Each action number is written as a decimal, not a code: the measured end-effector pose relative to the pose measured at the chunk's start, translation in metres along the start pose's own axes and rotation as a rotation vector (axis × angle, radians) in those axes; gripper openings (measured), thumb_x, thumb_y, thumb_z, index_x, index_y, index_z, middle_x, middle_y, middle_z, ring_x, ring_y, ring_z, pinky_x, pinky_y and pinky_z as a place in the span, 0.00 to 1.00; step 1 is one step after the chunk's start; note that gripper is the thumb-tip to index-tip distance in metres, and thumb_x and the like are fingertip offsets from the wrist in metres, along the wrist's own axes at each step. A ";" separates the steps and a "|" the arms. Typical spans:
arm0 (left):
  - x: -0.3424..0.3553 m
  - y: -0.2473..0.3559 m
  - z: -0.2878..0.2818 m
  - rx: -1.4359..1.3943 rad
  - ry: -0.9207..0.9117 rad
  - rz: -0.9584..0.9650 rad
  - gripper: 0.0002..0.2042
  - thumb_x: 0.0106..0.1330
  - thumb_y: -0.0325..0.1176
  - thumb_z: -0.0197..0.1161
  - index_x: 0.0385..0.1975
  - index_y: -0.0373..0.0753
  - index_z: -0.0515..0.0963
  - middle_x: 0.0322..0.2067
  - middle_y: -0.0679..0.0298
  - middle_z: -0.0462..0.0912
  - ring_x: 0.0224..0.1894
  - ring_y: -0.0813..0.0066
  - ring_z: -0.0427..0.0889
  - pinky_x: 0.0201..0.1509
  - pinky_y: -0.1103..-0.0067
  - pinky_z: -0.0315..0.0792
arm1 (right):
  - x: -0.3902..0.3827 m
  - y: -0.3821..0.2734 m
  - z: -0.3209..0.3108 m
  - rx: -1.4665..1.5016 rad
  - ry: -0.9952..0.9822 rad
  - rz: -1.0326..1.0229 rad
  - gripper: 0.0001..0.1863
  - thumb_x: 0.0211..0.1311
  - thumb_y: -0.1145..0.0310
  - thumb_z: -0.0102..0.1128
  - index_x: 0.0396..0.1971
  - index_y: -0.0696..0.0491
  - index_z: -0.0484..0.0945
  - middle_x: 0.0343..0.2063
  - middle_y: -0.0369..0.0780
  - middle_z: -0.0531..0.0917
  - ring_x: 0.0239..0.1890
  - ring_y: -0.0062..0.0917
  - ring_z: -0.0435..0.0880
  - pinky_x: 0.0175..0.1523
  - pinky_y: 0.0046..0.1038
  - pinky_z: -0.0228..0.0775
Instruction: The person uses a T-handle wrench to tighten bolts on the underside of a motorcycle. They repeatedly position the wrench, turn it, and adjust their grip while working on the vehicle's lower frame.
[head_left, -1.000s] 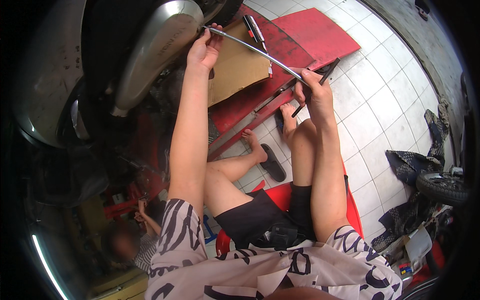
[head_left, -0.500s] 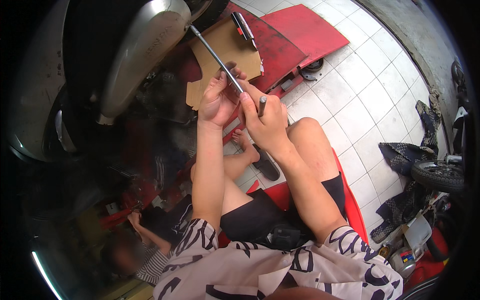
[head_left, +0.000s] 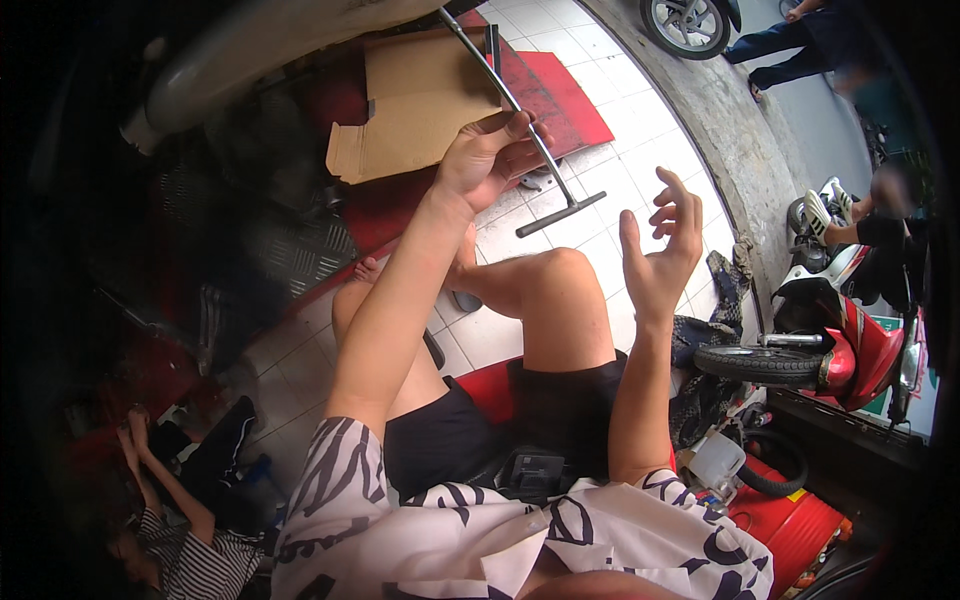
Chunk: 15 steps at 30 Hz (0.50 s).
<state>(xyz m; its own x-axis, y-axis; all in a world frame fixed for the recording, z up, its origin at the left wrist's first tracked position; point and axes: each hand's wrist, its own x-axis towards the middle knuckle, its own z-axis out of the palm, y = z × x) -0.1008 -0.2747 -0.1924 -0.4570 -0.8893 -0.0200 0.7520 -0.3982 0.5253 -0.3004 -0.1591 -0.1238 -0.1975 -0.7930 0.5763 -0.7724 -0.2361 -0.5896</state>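
Note:
My left hand (head_left: 480,165) is closed around the shaft of a long metal T-handle wrench (head_left: 562,214). The wrench slants up and left, its far end near the edge of a silver motorcycle muffler (head_left: 270,55); whether it touches anything there I cannot tell. Its crossbar handle hangs at the lower right, beyond my fingers. My right hand (head_left: 665,250) is raised to the right of that crossbar, apart from it, with fingers spread and nothing in them. Beneath the wrench lies a flattened cardboard sheet (head_left: 415,105) on a red platform (head_left: 550,100).
A co-worker's hands (head_left: 132,432) show at the lower left. White floor tiles (head_left: 640,120) run toward a concrete edge. On the right stand a red motorcycle (head_left: 850,355) and a red drum (head_left: 785,520). Dark patterned cloth (head_left: 725,290) lies near my right arm. Other people are farther off.
My right hand has let go of the wrench and moved right, opening. My left hand still grips the shaft. The view has swung right, bringing the red motorcycle and distant people in.

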 end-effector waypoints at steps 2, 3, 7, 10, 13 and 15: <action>-0.001 0.001 -0.001 0.001 0.017 0.001 0.08 0.65 0.33 0.64 0.39 0.37 0.80 0.36 0.59 0.84 0.41 0.65 0.85 0.48 0.71 0.81 | -0.001 -0.010 -0.001 -0.017 -0.317 -0.067 0.20 0.48 0.70 0.68 0.45 0.55 0.80 0.24 0.37 0.74 0.24 0.23 0.71 0.29 0.26 0.65; -0.001 0.002 -0.002 0.022 0.003 0.008 0.08 0.66 0.33 0.64 0.39 0.37 0.80 0.36 0.59 0.84 0.41 0.65 0.85 0.48 0.71 0.81 | -0.002 -0.014 0.007 0.097 -0.392 -0.024 0.12 0.51 0.69 0.68 0.36 0.57 0.82 0.23 0.38 0.73 0.21 0.25 0.70 0.27 0.28 0.64; -0.004 0.008 -0.001 0.072 0.027 0.000 0.09 0.66 0.34 0.63 0.40 0.36 0.80 0.37 0.59 0.84 0.40 0.67 0.85 0.48 0.73 0.81 | -0.014 -0.030 0.033 0.132 -0.503 -0.001 0.10 0.62 0.76 0.56 0.22 0.64 0.77 0.15 0.44 0.73 0.16 0.28 0.69 0.24 0.29 0.61; -0.009 0.012 0.001 -0.012 -0.025 -0.013 0.11 0.68 0.34 0.61 0.43 0.34 0.79 0.39 0.58 0.84 0.41 0.67 0.84 0.49 0.73 0.81 | -0.022 -0.041 0.039 0.377 -0.605 0.175 0.17 0.70 0.74 0.48 0.20 0.62 0.77 0.12 0.35 0.73 0.16 0.13 0.67 0.22 0.22 0.58; -0.014 0.014 0.003 -0.073 -0.034 -0.020 0.12 0.70 0.32 0.57 0.47 0.31 0.78 0.41 0.56 0.83 0.43 0.67 0.84 0.52 0.72 0.81 | -0.019 -0.050 0.030 0.528 -0.710 0.118 0.10 0.68 0.74 0.49 0.32 0.62 0.79 0.12 0.34 0.70 0.17 0.13 0.66 0.24 0.22 0.59; -0.016 0.014 0.004 -0.100 -0.031 -0.012 0.12 0.71 0.31 0.55 0.48 0.30 0.77 0.42 0.55 0.83 0.44 0.66 0.84 0.53 0.72 0.81 | -0.013 -0.054 0.018 0.438 -0.625 0.127 0.15 0.65 0.74 0.53 0.49 0.61 0.79 0.12 0.34 0.68 0.18 0.14 0.65 0.25 0.22 0.60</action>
<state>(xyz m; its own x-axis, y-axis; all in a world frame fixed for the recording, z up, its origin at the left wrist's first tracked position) -0.0848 -0.2652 -0.1811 -0.4795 -0.8775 0.0014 0.7893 -0.4306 0.4377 -0.2452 -0.1457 -0.1094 0.2095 -0.9678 0.1392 -0.4316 -0.2193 -0.8750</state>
